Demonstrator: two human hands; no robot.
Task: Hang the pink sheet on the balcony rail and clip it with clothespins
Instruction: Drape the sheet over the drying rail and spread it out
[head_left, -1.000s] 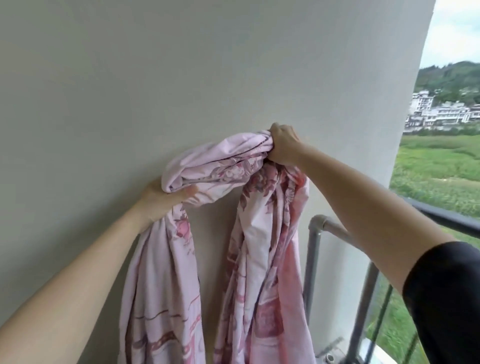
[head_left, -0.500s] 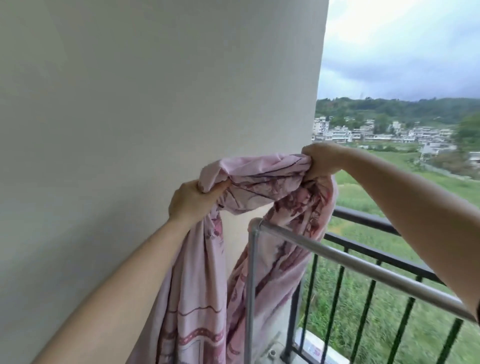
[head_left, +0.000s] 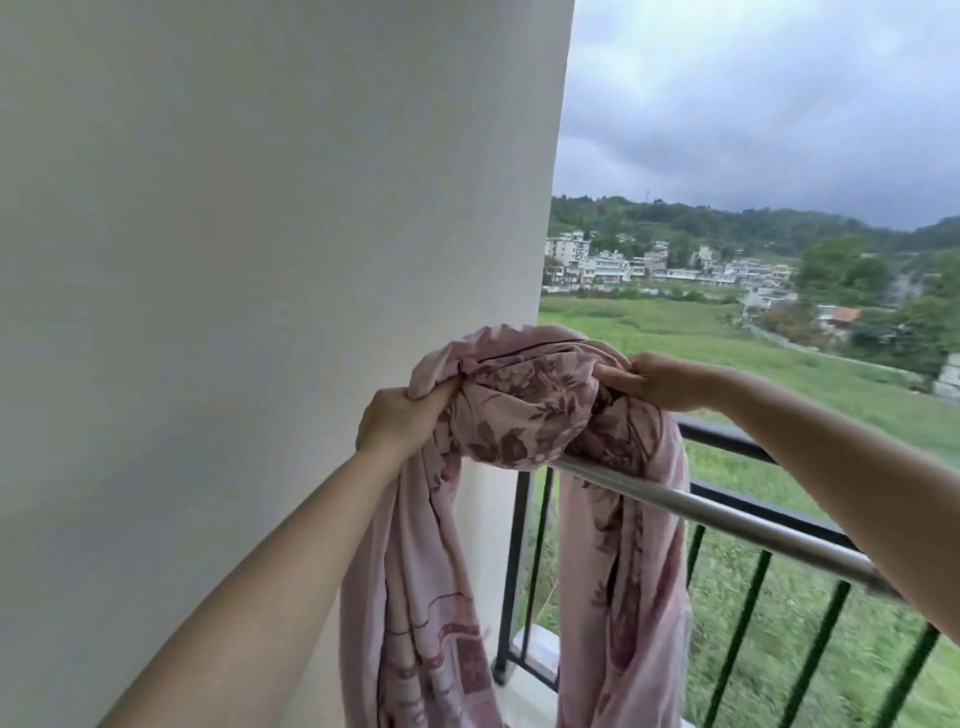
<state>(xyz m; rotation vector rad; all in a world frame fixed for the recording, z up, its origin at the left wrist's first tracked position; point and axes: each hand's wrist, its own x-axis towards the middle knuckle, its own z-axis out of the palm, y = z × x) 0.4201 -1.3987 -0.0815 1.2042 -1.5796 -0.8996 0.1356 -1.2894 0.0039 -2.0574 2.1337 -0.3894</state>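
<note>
Left hand (head_left: 400, 422) and right hand (head_left: 670, 382) each clench a bunch of the sheet (head_left: 524, 410). Between them it sags onto the rail (head_left: 727, 514), with two tails hanging below. The wall (head_left: 260, 260) is close on the left; beyond the right hand is open air.

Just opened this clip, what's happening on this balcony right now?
A person is hanging a pink sheet over a silver rail on a balcony. The left hand grips one end of the bunched top and the right hand grips the other, fingers curled into the cloth. One length hangs on the person's side of the rail, the other on the far side, in front of the black railing. The sheet is not spread out, and no clothespins are in view.
</note>
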